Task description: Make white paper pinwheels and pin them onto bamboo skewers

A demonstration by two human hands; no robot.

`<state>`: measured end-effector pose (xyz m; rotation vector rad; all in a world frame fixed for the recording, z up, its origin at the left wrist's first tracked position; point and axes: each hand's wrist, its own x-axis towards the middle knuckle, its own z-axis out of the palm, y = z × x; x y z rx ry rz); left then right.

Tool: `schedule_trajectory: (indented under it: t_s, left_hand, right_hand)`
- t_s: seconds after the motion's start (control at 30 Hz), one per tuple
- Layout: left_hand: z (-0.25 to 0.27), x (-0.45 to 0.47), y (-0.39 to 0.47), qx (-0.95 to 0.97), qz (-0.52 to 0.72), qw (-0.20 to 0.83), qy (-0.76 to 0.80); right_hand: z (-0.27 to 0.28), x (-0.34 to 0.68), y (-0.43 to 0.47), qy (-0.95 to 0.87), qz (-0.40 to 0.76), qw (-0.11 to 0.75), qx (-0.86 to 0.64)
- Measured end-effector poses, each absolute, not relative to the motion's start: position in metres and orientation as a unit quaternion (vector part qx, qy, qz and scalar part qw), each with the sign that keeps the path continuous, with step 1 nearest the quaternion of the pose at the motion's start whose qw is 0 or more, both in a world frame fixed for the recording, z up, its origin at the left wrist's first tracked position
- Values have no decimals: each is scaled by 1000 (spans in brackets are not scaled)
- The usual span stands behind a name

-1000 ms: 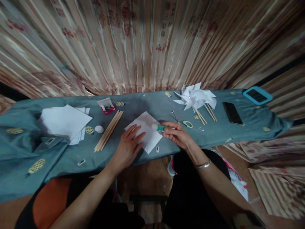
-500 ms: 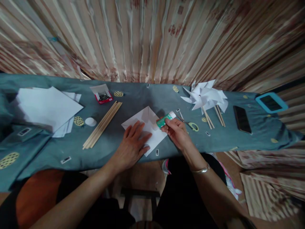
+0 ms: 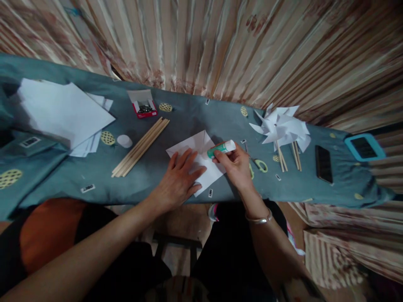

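- My right hand [image 3: 236,167] is clamped on a green-and-white glue stick [image 3: 221,149], thumb on the near side of the barrel.
- The glue stick lies toward the left end of the counter [image 3: 187,115] from my right palm. Its long axis slants: the green end points down-left over the sheet, the white end up-right toward the far edge. I cannot tell whether the green end touches the paper.
- My left hand [image 3: 178,182] rests palm down, fingers spread apart, on the left part of the white paper sheet [image 3: 206,174]; the glue stick is just beyond its fingertips, to the right.
- The creased sheet sits cornerwise near the counter's near edge, one corner toward that edge and one toward the far edge.
- Just right of my right hand are scissors [image 3: 261,165], partly hidden behind it.
- Left of the sheet, wooden sticks [image 3: 140,147] lie aslant, with a white cap-like piece [image 3: 124,141] beside them and a red box [image 3: 146,110] nearer the far edge.
- Toward the left end is a paper stack [image 3: 59,115]; toward the right, paper pinwheels [image 3: 285,126], then a phone [image 3: 324,163] and a blue-framed device [image 3: 365,147].
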<state>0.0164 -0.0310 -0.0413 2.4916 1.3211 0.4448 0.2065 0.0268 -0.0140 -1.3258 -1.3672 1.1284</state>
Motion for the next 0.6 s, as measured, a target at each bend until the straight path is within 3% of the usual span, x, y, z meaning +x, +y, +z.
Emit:
schedule_trajectory:
  t_s: [0.43, 0.6]
  left_hand:
    - [-36, 19, -33, 854, 144, 168, 471]
    - [-35, 19, -33, 852, 138, 170, 476]
  right_hand:
    - [-25, 207, 29, -558, 435, 451, -544]
    - [-24, 211, 25, -636, 396, 381, -542]
